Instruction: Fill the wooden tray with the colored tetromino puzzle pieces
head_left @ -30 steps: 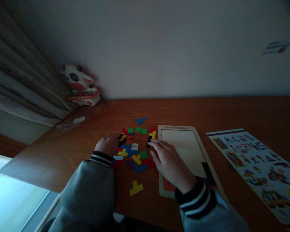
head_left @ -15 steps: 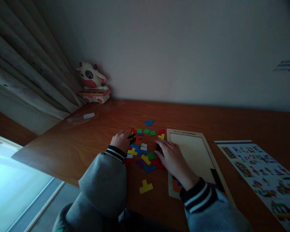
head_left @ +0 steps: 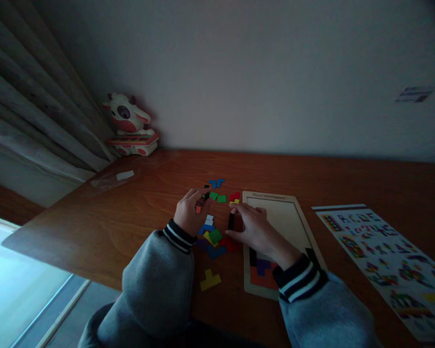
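Note:
My left hand [head_left: 191,211] is closed over the upper left of a loose pile, pinching a black puzzle piece [head_left: 206,195] at its fingertips. Between the thumb and fingers of my right hand [head_left: 255,231] a small black puzzle piece [head_left: 231,221] stands on edge. That hand reaches across the left side of a wooden puzzle tray [head_left: 261,290]. Purple pieces [head_left: 263,266] and orange pieces [head_left: 256,277] lie in the tray's near end, partly under my wrist. Green [head_left: 215,235], red [head_left: 232,245], blue [head_left: 216,252] and white pieces [head_left: 210,220] lie between my hands.
A yellow T-shaped piece [head_left: 210,280] lies apart near me. Two blue pieces [head_left: 216,183] sit beyond the pile. To the right is a printed pattern sheet [head_left: 380,261]. A cow toy [head_left: 130,125] stands in the back left corner, near a plastic bag [head_left: 110,181].
My left hand has moved up and to the right across the pile, with the black piece at its fingertips. My right hand has turned slightly, showing its black piece more clearly. The view has shifted a little.

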`<state>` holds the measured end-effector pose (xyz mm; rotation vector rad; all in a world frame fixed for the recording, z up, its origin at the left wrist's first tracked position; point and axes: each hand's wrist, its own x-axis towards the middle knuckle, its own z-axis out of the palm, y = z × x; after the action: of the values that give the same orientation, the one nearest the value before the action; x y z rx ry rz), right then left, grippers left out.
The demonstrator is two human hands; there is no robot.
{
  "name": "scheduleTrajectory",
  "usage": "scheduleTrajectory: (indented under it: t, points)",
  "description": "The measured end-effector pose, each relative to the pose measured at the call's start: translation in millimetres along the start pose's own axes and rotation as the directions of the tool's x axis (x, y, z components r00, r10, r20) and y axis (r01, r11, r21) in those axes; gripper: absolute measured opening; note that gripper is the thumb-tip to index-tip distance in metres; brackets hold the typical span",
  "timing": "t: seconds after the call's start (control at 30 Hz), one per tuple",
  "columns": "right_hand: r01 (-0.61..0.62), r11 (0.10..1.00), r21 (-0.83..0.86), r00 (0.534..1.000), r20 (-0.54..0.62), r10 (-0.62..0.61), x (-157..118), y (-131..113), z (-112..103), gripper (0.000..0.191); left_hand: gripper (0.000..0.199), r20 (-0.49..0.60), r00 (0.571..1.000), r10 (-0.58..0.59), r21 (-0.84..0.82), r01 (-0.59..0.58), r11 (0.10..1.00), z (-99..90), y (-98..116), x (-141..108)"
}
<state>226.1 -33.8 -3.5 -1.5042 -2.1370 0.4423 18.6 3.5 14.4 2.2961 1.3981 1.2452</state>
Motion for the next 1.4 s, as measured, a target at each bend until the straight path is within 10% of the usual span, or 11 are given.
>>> scheduleTrajectory:
  t: [0.27,0.5,1.03,1.4]
  points:
    - [-0.037,0.998,0.046,0.97,-0.239,0.047,-64.7,50.6,-66.2,0.045,0.032,0.268,0.927,0.261,-0.206,-0.21,0.956,39.0,55.3,-31.5]
    - [-0.159,0.986,0.052,0.982,-0.094,0.163,-110.1,78.8,-75.3,0.045,0.035,0.324,0.895,0.308,-0.145,-0.274,0.951,77.2,67.5,-56.7]
    - [-0.11,0.993,0.047,0.985,-0.129,0.115,-111.4,93.9,-61.5,0.026,0.039,0.439,0.794,0.421,-0.105,-0.42,0.902,60.5,67.5,-51.4]
    - [-0.135,0.991,0.017,0.981,-0.142,0.136,-117.0,94.4,-61.0,0.025,0.035,0.35,0.8,0.487,-0.14,-0.47,0.872,63.1,65.2,-54.2]
